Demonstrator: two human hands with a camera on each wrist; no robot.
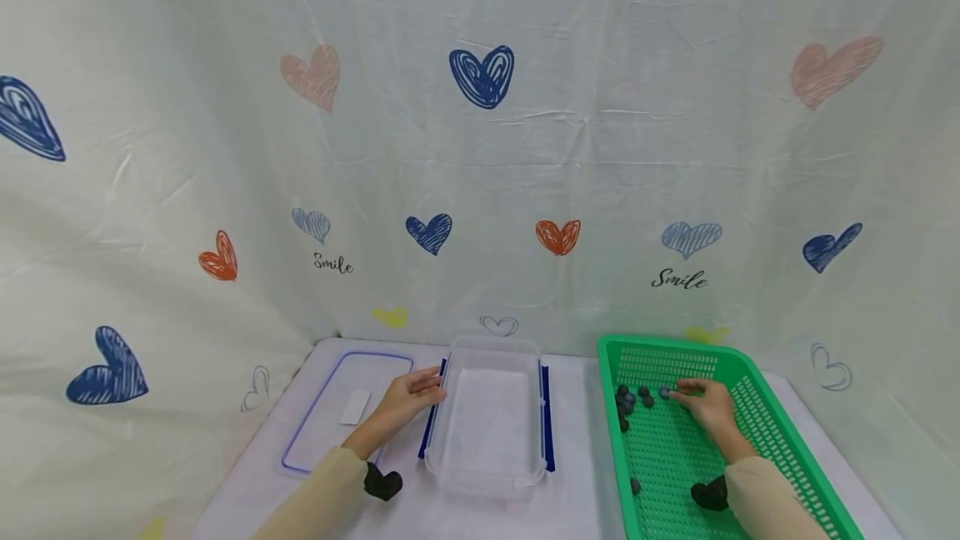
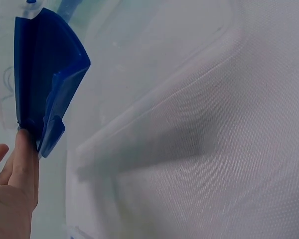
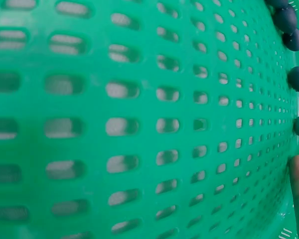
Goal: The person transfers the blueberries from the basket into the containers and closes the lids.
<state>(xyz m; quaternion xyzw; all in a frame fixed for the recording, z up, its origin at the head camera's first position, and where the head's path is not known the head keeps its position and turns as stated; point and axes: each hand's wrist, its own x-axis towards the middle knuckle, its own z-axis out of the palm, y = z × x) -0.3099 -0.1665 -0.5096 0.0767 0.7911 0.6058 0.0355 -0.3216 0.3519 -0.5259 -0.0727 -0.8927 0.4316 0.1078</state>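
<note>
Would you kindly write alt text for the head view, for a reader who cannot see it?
A person's right hand is beside one of several dark, berry-like balls in a green basket; the left hand is at the left edge of a clear container. A blue-rimmed lid lies farther left on the table, before a heart-patterned curtain.

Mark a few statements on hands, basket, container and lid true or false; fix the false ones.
1. The right hand is inside the green basket, next to a dark berry. True.
2. The clear container is full of berries. False: none shows in it; those in view lie in the basket.
3. The lid lies on the table, off the container. True.
4. The left hand grips a berry. False: its fingertips are at the container's blue flap.
</note>
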